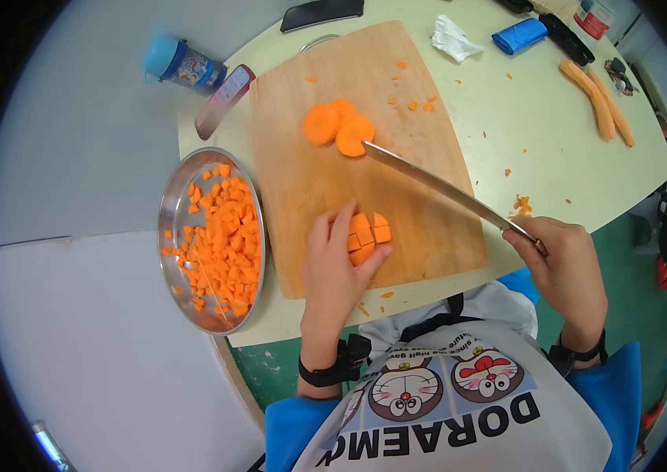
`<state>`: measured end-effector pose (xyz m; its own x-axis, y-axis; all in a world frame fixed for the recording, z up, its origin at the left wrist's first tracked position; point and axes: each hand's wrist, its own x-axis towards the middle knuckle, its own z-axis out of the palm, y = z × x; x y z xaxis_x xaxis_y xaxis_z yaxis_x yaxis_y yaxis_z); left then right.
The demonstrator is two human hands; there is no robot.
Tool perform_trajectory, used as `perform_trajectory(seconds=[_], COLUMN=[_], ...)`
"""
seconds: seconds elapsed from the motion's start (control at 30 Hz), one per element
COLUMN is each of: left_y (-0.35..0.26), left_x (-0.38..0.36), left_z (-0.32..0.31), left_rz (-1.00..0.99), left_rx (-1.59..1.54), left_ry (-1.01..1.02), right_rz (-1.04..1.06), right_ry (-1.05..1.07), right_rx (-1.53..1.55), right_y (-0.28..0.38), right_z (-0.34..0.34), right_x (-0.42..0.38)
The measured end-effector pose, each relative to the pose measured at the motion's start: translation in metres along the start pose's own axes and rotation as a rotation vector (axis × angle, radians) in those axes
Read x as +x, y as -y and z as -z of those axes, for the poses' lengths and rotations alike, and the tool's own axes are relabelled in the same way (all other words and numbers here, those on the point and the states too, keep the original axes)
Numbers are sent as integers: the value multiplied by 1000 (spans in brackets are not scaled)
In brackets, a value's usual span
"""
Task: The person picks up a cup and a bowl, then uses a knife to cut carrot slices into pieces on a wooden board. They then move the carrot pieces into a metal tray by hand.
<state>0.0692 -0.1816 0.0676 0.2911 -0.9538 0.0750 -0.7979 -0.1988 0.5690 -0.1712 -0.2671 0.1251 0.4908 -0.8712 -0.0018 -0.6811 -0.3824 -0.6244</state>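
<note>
My right hand [557,263] is closed around the handle of a long kitchen knife [443,185]. The blade points up and left, its tip at a small group of round carrot slices [321,124] on the wooden cutting board [302,189]. Near the board's front edge, my left hand [335,256] has its fingers and thumb closed about a cluster of cut carrot pieces [361,230], partly hidden by the hand. Left of the board stands a round metal dish [166,271] holding many diced carrot cubes [231,228].
Behind the board lie a phone [321,12], a crumpled tissue [453,39] and a blue packet [520,36]. Another phone [223,102] and a blue bottle [188,67] stand at the left. Peeled carrots [597,98] rest at the right, with carrot scraps [522,206] on the table.
</note>
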Motion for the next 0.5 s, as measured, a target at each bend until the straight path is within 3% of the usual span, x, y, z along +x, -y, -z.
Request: perform_trajectory(seconds=[0.2,0.43,0.5], left_y=[1,11,5], left_x=[-12,-14,-14], left_z=[18,12,7], left_rz=[322,286,216], left_rx=[-87,-168,39], left_ry=[44,-67,-127], right_rz=[-12,10,5], right_ry=[10,21,-7], right_rx=[-14,-38,-30], right_y=[-7,-7,-7], right_z=[-2,-9,-10], right_x=[-2,-2,-3])
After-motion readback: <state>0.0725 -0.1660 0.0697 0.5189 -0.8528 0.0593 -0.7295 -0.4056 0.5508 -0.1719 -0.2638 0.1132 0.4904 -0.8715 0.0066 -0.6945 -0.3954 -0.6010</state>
